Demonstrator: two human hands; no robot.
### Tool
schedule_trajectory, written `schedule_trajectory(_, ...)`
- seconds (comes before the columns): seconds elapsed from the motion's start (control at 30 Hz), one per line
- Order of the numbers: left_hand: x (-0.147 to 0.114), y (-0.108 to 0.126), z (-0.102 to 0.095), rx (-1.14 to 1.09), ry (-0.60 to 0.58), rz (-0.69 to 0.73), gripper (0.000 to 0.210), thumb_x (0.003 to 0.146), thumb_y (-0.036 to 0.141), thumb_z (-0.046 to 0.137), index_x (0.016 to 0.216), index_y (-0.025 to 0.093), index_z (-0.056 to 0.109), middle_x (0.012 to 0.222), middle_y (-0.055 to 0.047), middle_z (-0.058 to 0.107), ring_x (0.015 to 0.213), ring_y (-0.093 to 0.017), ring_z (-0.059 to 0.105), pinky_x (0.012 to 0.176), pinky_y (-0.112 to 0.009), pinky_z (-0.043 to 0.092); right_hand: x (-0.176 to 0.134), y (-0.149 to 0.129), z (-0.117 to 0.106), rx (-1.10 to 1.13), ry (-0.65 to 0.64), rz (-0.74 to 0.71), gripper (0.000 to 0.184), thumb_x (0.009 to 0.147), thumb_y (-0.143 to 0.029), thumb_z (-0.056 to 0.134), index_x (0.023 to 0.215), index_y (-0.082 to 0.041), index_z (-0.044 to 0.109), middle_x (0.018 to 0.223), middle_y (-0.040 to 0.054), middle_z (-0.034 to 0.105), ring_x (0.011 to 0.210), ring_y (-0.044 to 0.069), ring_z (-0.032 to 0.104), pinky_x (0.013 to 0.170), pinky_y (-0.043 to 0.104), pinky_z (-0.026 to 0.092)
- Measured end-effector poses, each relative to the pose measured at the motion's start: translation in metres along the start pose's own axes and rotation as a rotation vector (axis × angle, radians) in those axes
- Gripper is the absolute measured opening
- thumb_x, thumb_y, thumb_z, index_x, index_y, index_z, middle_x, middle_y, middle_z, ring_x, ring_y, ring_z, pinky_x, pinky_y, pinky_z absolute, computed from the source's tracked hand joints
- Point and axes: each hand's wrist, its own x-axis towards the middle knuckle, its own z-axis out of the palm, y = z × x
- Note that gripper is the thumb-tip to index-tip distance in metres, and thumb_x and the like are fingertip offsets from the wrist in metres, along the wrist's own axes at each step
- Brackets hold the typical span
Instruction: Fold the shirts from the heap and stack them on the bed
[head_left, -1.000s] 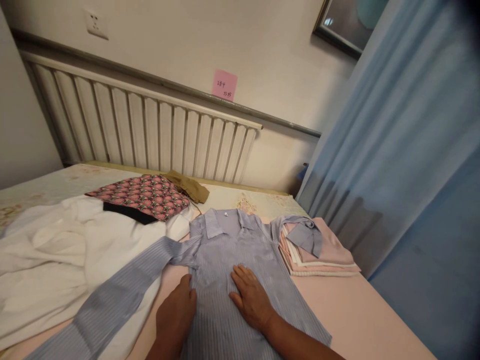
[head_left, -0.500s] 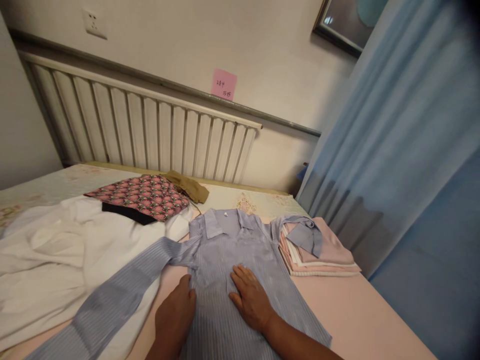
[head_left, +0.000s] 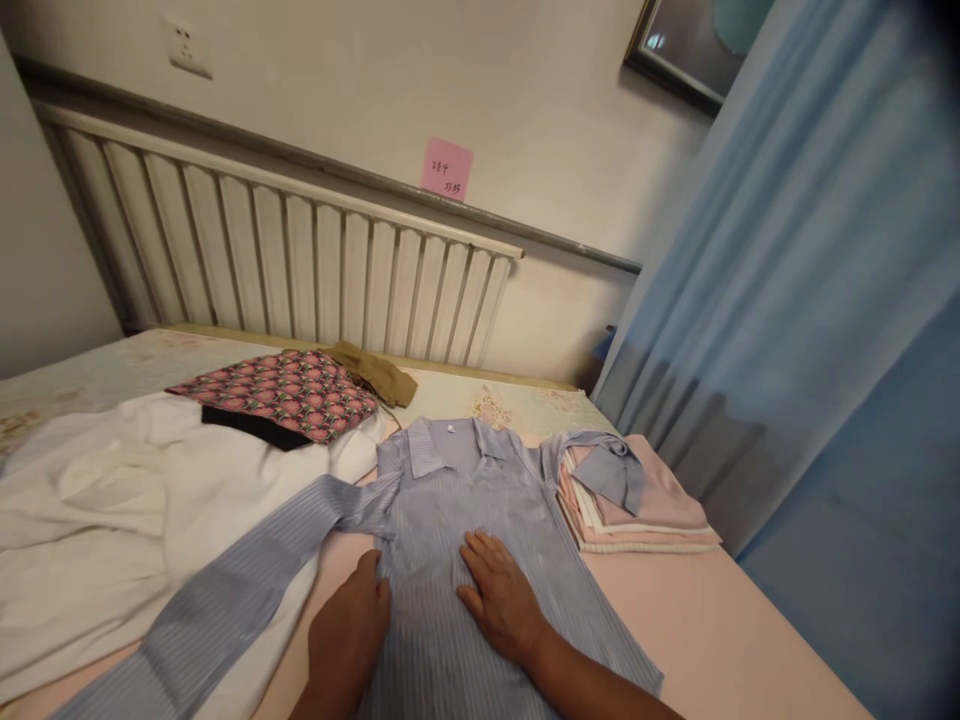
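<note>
A blue-grey striped shirt point(head_left: 442, 620) lies spread face up on the bed, collar toward the wall. Its left-hand sleeve point(head_left: 225, 600) stretches toward the lower left over white cloth, while the other sleeve point(head_left: 611, 470) is bent on top of folded clothes. My right hand point(head_left: 501, 595) rests flat on the middle of the shirt front, its fingers extended. At the shirt's left edge, below the sleeve seam, my left hand point(head_left: 349, 625) is closed on the fabric, with thumb and forefinger near each other; its other fingers are hidden.
White clothing point(head_left: 97, 500) covers the bed's left side, with a pink patterned garment point(head_left: 292, 390) and a brown cloth point(head_left: 379, 378) beyond. A folded pink and white stack point(head_left: 667, 500) sits at right. Behind are a radiator point(head_left: 300, 260) and blue curtain point(head_left: 795, 300).
</note>
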Motion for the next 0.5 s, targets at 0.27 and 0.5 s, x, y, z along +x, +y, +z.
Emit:
schedule_trajectory(0.27,0.0014,-0.0002,0.0014,-0.01,0.001,0.003,0.039,0.091,0.028,0.029,0.127,0.018,0.042,0.109,-0.012,0.067,0.097,-0.027,0.064,0.073,-0.036,0.041,0.0006,-0.0057,-0.0049,0.037,0.012,0.036,0.049,0.09,-0.033,0.052,0.137,-0.019,0.045,0.147,0.0061,0.04,0.139,0.024,0.029,0.115,0.046,0.023)
schedule_trajectory(0.5,0.0015,-0.0005,0.0016,0.001,-0.01,-0.008,0.039,0.091,0.03,0.029,0.126,0.019,0.042,0.108,-0.012,0.067,0.096,-0.028,0.064,0.071,-0.037,0.04,0.0005,-0.0024,-0.0027,0.043,0.009,0.035,0.05,0.091,-0.037,0.051,0.138,-0.02,0.044,0.147,0.0049,0.04,0.139,0.023,0.028,0.116,0.044,0.022)
